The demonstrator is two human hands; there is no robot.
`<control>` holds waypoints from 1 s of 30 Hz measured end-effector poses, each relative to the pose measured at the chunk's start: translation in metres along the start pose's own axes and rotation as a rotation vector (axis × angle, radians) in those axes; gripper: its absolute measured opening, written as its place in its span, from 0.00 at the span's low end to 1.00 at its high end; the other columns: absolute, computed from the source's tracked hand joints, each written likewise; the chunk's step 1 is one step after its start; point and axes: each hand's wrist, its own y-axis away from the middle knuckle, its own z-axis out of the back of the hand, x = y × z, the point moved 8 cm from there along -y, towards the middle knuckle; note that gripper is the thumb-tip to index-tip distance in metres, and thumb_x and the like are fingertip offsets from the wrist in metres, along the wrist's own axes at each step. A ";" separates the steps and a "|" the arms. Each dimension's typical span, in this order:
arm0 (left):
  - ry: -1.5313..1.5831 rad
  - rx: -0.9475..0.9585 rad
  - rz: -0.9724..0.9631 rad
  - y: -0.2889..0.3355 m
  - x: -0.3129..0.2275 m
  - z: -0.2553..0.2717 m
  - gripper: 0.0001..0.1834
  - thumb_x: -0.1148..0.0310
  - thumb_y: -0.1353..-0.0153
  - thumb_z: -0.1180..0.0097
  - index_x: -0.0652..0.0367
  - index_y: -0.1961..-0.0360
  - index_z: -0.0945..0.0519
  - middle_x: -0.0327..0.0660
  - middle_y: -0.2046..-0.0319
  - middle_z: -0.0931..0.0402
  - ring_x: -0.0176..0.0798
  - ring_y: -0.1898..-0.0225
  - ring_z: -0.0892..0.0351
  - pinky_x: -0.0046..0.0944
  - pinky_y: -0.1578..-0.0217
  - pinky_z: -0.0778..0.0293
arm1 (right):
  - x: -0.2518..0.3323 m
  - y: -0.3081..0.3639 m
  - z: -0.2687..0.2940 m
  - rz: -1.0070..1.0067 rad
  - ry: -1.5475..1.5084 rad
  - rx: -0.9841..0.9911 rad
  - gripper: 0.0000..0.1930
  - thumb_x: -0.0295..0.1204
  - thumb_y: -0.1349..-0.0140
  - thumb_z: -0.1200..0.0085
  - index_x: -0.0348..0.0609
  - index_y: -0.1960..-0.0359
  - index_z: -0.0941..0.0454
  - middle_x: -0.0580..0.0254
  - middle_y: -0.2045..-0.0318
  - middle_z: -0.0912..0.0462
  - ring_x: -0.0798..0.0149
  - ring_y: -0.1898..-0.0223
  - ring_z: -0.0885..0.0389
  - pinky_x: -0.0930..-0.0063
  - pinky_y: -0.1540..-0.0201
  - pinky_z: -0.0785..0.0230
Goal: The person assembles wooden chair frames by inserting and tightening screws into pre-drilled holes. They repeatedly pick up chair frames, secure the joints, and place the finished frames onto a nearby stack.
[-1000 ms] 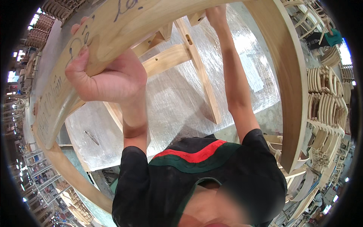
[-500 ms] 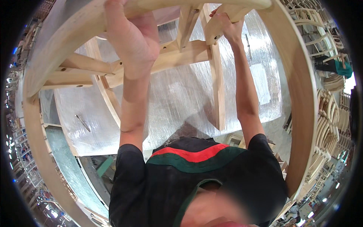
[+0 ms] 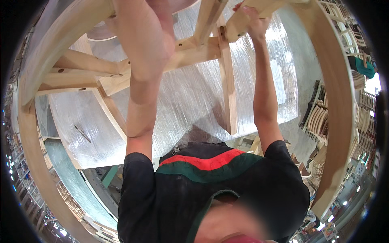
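I hold a large curved wooden frame (image 3: pixel 332 101) with cross rails (image 3: pixel 190 52) up in front of me, over a worktable. My left hand (image 3: pixel 162 20) reaches to the frame's top edge; its fingers are cut off by the picture's rim, and the forearm fills the upper middle. My right hand (image 3: pixel 252 18) is closed around the end of a wooden rail (image 3: pixel 243 24) at the top right. A straight upright slat (image 3: pixel 229 89) runs down between my arms. My black shirt with a red and green stripe fills the lower part.
Below the frame lies a shiny metal-covered worktable (image 3: pixel 186 105) with a thin dark tool (image 3: pixel 83 133) on its left part. Stacks of curved wooden parts (image 3: pixel 318 117) stand at the right. Shelving with more parts lines the left and right edges.
The frame has swung upward and closer, so its cross rails now sit nearer the top. Both arms have risen with it; my left hand went from gripping the rim in plain view to the picture's top edge.
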 end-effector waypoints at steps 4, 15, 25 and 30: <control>-0.040 -0.011 0.020 -0.001 0.006 -0.002 0.15 0.65 0.38 0.49 0.64 0.56 0.25 0.40 0.55 0.28 0.36 0.50 0.30 0.35 0.47 0.36 | 0.026 0.000 -0.005 -0.034 -0.038 -0.055 0.09 0.24 0.48 0.49 0.31 0.66 0.25 0.57 0.74 0.20 0.62 0.72 0.20 0.68 0.66 0.25; -0.647 0.065 -0.178 -0.010 0.009 -0.047 0.12 0.71 0.41 0.41 0.67 0.59 0.22 0.38 0.68 0.23 0.31 0.67 0.24 0.29 0.65 0.29 | 0.042 0.014 -0.018 0.078 0.162 -0.068 0.09 0.21 0.50 0.51 0.29 0.67 0.28 0.51 0.72 0.19 0.58 0.68 0.19 0.65 0.60 0.25; -0.583 0.008 -0.122 -0.016 -0.019 -0.016 0.18 0.68 0.42 0.38 0.67 0.54 0.24 0.39 0.61 0.23 0.31 0.60 0.25 0.30 0.58 0.30 | 0.015 0.003 -0.029 -0.006 0.238 0.061 0.09 0.24 0.45 0.54 0.29 0.69 0.25 0.52 0.71 0.19 0.61 0.68 0.20 0.69 0.61 0.27; -1.050 -0.037 -0.278 0.024 -0.085 0.050 0.14 0.76 0.45 0.41 0.64 0.57 0.25 0.39 0.63 0.23 0.29 0.59 0.24 0.28 0.61 0.27 | 0.029 0.006 -0.050 -0.071 0.149 0.042 0.08 0.23 0.47 0.52 0.29 0.69 0.26 0.50 0.73 0.20 0.59 0.70 0.20 0.68 0.62 0.26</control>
